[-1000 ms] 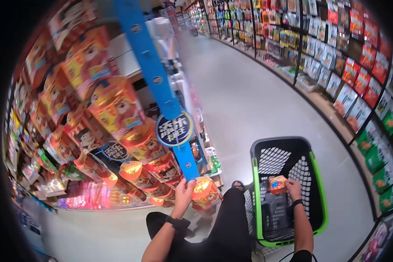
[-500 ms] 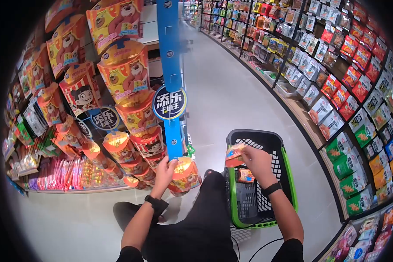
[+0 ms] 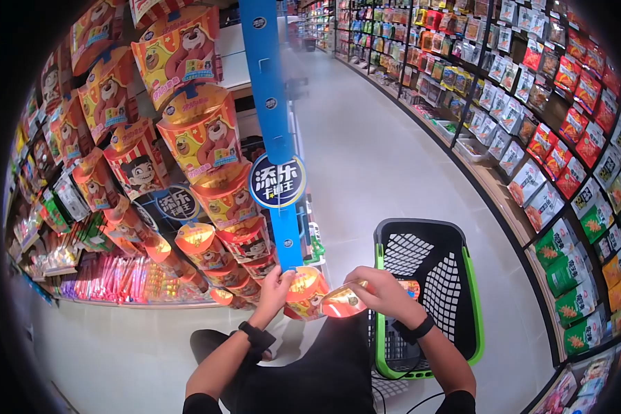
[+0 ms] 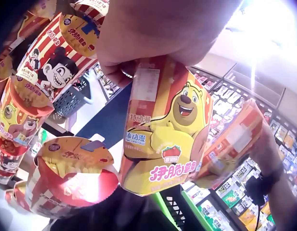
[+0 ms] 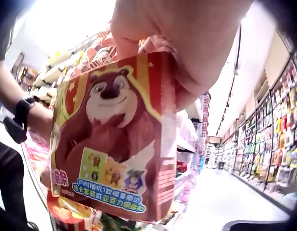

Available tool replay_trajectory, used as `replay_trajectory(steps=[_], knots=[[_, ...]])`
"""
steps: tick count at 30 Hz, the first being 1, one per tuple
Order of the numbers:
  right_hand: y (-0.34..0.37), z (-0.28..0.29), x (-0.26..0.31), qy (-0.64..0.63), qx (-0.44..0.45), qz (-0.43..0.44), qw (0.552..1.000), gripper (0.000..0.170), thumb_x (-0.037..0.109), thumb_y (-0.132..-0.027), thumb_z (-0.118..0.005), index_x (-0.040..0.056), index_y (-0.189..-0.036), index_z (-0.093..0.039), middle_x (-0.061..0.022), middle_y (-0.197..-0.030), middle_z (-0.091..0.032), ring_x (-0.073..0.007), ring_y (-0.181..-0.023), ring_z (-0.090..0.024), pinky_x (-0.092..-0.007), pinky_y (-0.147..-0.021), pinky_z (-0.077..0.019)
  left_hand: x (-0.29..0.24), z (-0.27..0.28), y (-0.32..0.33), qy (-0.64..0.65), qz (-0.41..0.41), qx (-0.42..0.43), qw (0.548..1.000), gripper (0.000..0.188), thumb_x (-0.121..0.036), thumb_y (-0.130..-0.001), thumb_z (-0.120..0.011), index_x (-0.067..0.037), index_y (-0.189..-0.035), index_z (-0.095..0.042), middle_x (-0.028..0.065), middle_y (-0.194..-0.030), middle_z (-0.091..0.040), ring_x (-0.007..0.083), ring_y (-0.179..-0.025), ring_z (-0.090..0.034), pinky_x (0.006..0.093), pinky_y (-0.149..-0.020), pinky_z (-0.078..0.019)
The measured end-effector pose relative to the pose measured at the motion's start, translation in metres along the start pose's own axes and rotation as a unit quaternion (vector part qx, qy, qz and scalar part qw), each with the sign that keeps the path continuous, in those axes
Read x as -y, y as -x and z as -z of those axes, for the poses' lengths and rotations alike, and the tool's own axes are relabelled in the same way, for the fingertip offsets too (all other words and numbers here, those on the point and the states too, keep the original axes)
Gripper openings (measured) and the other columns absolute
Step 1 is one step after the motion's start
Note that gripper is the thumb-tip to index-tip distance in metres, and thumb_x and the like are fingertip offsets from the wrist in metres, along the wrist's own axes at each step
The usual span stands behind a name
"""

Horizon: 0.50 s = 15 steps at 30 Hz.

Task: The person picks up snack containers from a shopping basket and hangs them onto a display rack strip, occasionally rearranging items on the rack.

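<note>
My left hand (image 3: 274,291) pinches the top of an orange cartoon snack box (image 3: 306,295) at the foot of the blue hanging strip (image 3: 274,131). Its printed yellow bear faces the left wrist view, with the fingertips hidden behind the top edge. My right hand (image 3: 388,295) grips a second orange snack box (image 5: 107,130) by its upper end, tilted, close beside the first one. A brown-red bear and a red-and-yellow striped top show on this second box in the right wrist view.
A black shopping basket with a green rim (image 3: 473,303) stands on the floor at right, an orange snack pack (image 3: 410,287) inside. More cartoon snack boxes (image 3: 199,131) hang at left. Bagged snacks (image 3: 578,297) line the right-hand shelving, across a grey aisle (image 3: 372,152).
My right hand has lifted the snack box up out of the basket and brought it left beside the strip. The left hand has stayed at the foot of the strip.
</note>
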State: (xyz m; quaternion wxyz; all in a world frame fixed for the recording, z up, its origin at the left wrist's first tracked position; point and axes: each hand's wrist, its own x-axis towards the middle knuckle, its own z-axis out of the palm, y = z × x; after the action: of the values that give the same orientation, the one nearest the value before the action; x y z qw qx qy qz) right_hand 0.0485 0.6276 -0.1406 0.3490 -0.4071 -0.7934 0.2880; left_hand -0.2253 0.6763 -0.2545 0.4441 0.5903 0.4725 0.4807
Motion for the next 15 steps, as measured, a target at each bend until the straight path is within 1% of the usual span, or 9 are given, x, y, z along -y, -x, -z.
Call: replay_trajectory(steps=[2, 4, 5, 6, 7, 9, 11, 13, 15], knots=[[-0.014, -0.004, 0.006, -0.085, 0.004, -0.003, 0.996, 0.013, 0.008, -0.085, -0.059, 0.0004, -0.096, -0.062, -0.0102, -0.088, -0.066, -0.0205, -0.085, -0.065, -0.0298, -0.078, -0.0495, -0.011, -0.002, 0.003, 0.045, 0.006, 0.003, 0.999, 0.02, -0.016, -0.096, -0.054, 0.002, -0.104, -0.058, 0.0024, -0.087, -0.062, 0.0058, -0.075, -0.055, 0.0229, -0.066, -0.0463], [-0.03, -0.006, 0.015, -0.17, 0.018, -0.026, 0.985, 0.014, 0.008, -0.086, -0.059, -0.001, -0.096, -0.062, -0.0085, -0.089, -0.066, -0.0168, -0.088, -0.063, -0.0287, -0.082, -0.0483, -0.015, -0.002, 0.004, 0.038, -0.001, 0.014, 0.999, 0.021, -0.016, -0.096, -0.054, 0.002, -0.105, -0.057, 0.0029, -0.089, -0.063, 0.0059, -0.078, -0.057, 0.023, -0.069, -0.0478], [-0.038, -0.01, 0.015, -0.205, 0.014, -0.049, 0.977, 0.015, 0.009, -0.086, -0.059, -0.0014, -0.097, -0.063, -0.0062, -0.091, -0.066, -0.0125, -0.092, -0.061, -0.0282, -0.084, -0.0468, -0.015, 0.0, 0.005, 0.035, -0.004, 0.02, 0.999, 0.021, -0.016, -0.096, -0.054, 0.002, -0.106, -0.057, 0.0032, -0.091, -0.064, 0.006, -0.08, -0.058, 0.0231, -0.07, -0.0486], [-0.049, -0.014, 0.015, -0.201, -0.001, -0.033, 0.979, 0.015, 0.009, -0.087, -0.06, -0.0017, -0.097, -0.063, -0.0056, -0.093, -0.067, -0.0119, -0.092, -0.06, -0.0274, -0.084, -0.0468, -0.005, 0.003, 0.002, 0.016, 0.005, 0.033, 0.999, 0.021, -0.013, -0.095, -0.054, 0.002, -0.109, -0.058, 0.0041, -0.094, -0.065, 0.0072, -0.085, -0.06, 0.0244, -0.074, -0.0498], [-0.061, -0.017, 0.014, -0.198, -0.017, -0.017, 0.98, 0.015, 0.01, -0.088, -0.06, -0.0019, -0.098, -0.063, -0.0051, -0.094, -0.067, -0.0114, -0.092, -0.06, -0.0267, -0.084, -0.0468, 0.006, 0.003, 0.004, 0.054, -0.005, 0.027, 0.998, 0.02, -0.011, -0.095, -0.054, 0.002, -0.109, -0.058, 0.0042, -0.095, -0.065, 0.0076, -0.085, -0.06, 0.0247, -0.074, -0.0496], [-0.082, -0.033, -0.005, -0.263, -0.041, -0.07, 0.961, 0.016, 0.01, -0.09, -0.059, -0.0024, -0.099, -0.063, -0.0042, -0.097, -0.067, -0.0101, -0.089, -0.06, -0.0245, -0.083, -0.0471, -0.011, -0.006, 0.007, 0.126, -0.012, 0.01, 0.992, 0.021, -0.009, -0.094, -0.053, 0.002, -0.11, -0.059, 0.0046, -0.097, -0.065, 0.0083, -0.086, -0.06, 0.0252, -0.074, -0.0493], [-0.099, -0.043, -0.023, -0.326, -0.012, -0.091, 0.941, 0.016, 0.01, -0.092, -0.057, -0.003, -0.101, -0.061, -0.0038, -0.098, -0.066, -0.0092, -0.088, -0.061, -0.024, -0.082, -0.0481, -0.018, 0.005, 0.007, -0.064, -0.015, 0.017, 0.998, 0.022, -0.005, -0.091, -0.054, 0.001, -0.112, -0.06, 0.006, -0.1, -0.066, 0.0098, -0.09, -0.06, 0.0261, -0.077, -0.049], [-0.104, -0.056, -0.031, -0.346, -0.013, -0.104, 0.932, 0.017, 0.01, -0.092, -0.058, -0.0027, -0.103, -0.06, -0.0044, -0.098, -0.066, -0.0087, -0.088, -0.061, -0.0237, -0.08, -0.049, 0.002, 0.007, 0.003, 0.01, -0.039, 0.003, 0.999, 0.023, -0.006, -0.09, -0.056, 0.002, -0.111, -0.06, 0.0065, -0.103, -0.067, 0.0106, -0.092, -0.059, 0.0265, -0.079, -0.0486], [-0.102, -0.061, -0.022, -0.349, 0.013, -0.131, 0.928, 0.018, 0.008, -0.091, -0.058, -0.003, -0.104, -0.059, -0.0049, -0.098, -0.066, -0.0089, -0.089, -0.061, -0.023, -0.08, -0.0493, -0.01, 0.007, 0.004, 0.081, 0.014, 0.023, 0.996, 0.026, -0.009, -0.087, -0.06, 0.002, -0.111, -0.06, 0.0079, -0.103, -0.067, 0.0123, -0.093, -0.06, 0.0279, -0.08, -0.0481]])
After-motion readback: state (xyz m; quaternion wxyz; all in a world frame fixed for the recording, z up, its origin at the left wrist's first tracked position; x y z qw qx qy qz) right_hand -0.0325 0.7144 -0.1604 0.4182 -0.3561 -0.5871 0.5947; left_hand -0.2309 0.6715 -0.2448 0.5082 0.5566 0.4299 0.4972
